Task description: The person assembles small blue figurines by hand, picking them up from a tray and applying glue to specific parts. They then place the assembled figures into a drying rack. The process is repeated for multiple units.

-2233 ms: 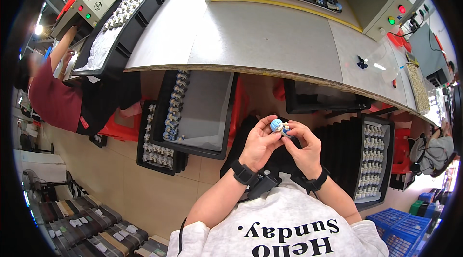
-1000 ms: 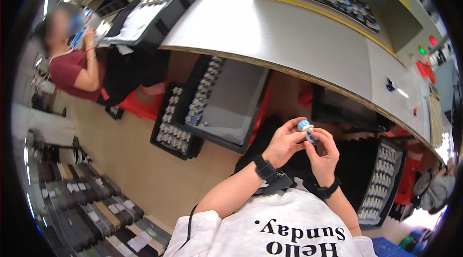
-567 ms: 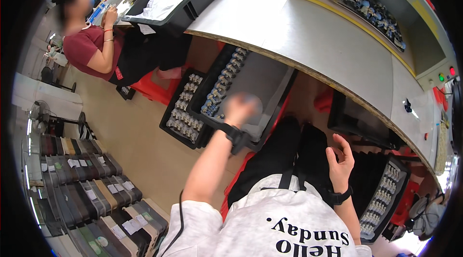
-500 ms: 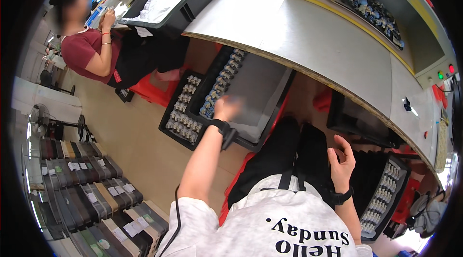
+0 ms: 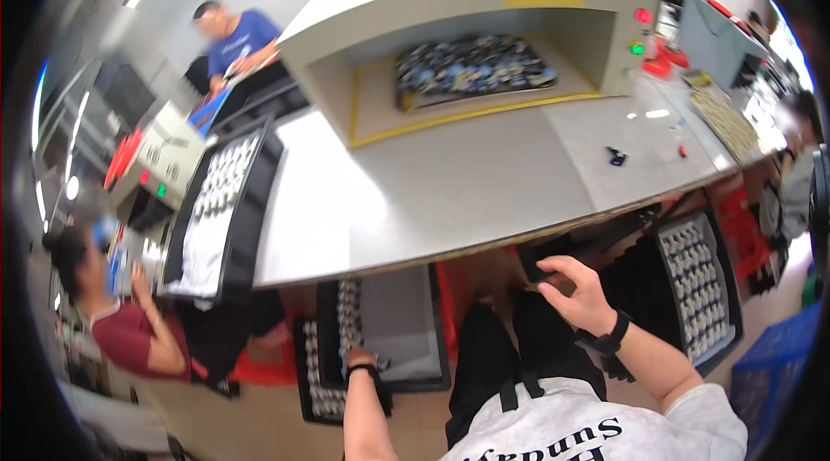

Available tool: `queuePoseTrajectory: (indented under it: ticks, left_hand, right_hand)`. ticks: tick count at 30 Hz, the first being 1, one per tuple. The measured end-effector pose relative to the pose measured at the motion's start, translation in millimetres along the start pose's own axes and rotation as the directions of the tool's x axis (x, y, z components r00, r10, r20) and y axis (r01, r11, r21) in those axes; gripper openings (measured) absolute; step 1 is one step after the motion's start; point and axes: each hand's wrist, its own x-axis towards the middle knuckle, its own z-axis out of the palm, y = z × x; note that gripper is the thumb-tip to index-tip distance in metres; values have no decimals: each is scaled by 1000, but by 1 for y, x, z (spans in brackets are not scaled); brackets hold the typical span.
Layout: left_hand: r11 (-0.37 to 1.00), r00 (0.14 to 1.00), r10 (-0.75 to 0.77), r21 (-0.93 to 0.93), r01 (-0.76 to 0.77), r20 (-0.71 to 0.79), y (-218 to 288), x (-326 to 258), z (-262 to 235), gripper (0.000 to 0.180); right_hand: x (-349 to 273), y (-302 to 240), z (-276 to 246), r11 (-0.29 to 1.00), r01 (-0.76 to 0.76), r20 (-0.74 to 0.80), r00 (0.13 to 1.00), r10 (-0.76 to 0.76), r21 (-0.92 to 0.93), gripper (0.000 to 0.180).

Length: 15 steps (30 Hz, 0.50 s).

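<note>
My left hand is at a black tray below the table edge, by a row of small grey-blue parts along the tray's left side. Its fingers are mostly hidden, so I cannot see whether a part is in them. The rest of that tray shows a flat grey sheet. My right hand hovers over my right knee, just under the table edge, thumb and index finger apart and nothing visible between them. Dark bands circle both wrists.
A pale table spans the front, carrying an open-fronted machine with a tray of blue-grey parts. A long black tray lies left. Filled trays stand right, near a blue crate. Co-workers sit left and farther back.
The view has swung up, showing more of the table and machine. My left hand stays at the tray's row of parts, nearer the front end. My right hand remains raised, open.
</note>
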Motion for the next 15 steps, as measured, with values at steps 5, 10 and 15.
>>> queuePoseTrajectory:
  ticks: [5, 10, 15]
  left_hand:
    - [976, 988, 26, -209, -57, -149, 25, -46, -64, 32]
    - [367, 875, 36, -808, -460, -482, 51, -80, -110, 18]
    - [-20, 753, 77, -756, -654, -654, 120, -172, -183, 17]
  right_hand:
    - [59, -31, -40, 970, 186, -37, 980, -194, -159, 27]
    - [142, -51, -68, 878, 335, 23, 937, -348, -344, 21]
    - [244, -28, -66, 848, 258, 95, 966, -242, -463, 21]
